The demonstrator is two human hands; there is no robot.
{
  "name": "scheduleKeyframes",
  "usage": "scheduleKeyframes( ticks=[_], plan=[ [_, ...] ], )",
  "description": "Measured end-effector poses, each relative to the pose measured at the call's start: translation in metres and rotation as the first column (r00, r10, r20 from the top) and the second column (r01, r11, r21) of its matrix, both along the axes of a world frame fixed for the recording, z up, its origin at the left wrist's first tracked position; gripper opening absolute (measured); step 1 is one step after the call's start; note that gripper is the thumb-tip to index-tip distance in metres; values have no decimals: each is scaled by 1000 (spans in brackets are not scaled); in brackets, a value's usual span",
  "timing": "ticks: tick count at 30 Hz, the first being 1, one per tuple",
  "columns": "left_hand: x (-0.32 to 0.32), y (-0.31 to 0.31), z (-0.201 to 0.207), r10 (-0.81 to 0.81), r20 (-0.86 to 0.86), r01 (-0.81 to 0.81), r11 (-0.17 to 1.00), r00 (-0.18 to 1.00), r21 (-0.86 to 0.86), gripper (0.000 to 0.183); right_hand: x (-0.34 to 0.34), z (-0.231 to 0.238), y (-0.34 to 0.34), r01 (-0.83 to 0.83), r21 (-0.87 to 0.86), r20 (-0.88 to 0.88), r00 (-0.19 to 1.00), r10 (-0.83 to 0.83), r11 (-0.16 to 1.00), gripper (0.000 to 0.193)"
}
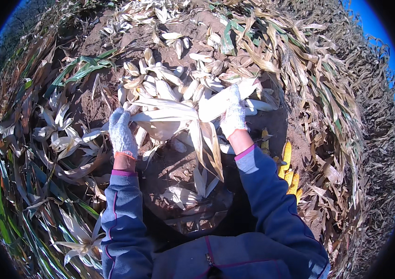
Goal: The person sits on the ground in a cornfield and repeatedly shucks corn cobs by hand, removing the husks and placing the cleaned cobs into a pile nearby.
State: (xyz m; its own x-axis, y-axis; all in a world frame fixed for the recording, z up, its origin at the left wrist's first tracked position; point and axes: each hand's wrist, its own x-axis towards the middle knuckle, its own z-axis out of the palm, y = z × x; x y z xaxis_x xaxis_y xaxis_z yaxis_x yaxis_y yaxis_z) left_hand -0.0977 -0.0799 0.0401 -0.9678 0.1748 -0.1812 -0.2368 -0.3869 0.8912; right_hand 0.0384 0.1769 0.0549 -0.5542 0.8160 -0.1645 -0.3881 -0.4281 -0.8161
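Blue-grey jacket point(183, 260) — beyond, corn husk point(179, 114): pale, splayed, w/ brn-ish tip

Support: bare, reddish-brown soil ground point(165, 172). Landmark: heap of pale, husk-wrapped corn ears point(172, 88), lying directly on it. Beyond the heap: small cluster of pale, husk-covered ears point(177, 45). Left of heap: spread, papery, cream-coloured husks point(60, 121); long green leaf strips point(83, 67) farther back. Right and nearer the wearer: bare yellow corn ears point(287, 156), side by side. Nearer than heap: loose whitish husk pieces point(181, 195).
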Motion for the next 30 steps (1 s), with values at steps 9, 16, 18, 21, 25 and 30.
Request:
scheduleKeyframes(
  ticks=[9,16,18,21,25,30],
  plan=[
    [59,21,13,-886,-60,869,436,460,235,47,-6,-2,-57,-310,380,171,949,263,871,22],
    [68,51,-6,-708,20,542,559,706,627,43,5,-12,-79,-458,748,393,889,236,481,40],
    [65,53,-14,-631,-11,496,600,776,628,39,5,-13,-80,-398,915,400,916,-22,61,46],
    [57,43,-16,-626,17,414,535,780,736,35,5,9,-93,-412,905,418,908,34,-107,48],
    [55,38,5,-544,107,301,605,832,737,37,9,11,-83,-444,891,394,860,325,94,45],
    [41,37,-11,-437,138,248,712,889,657,39,10,21,-65,-578,790,462,780,423,203,37]
  ],
)
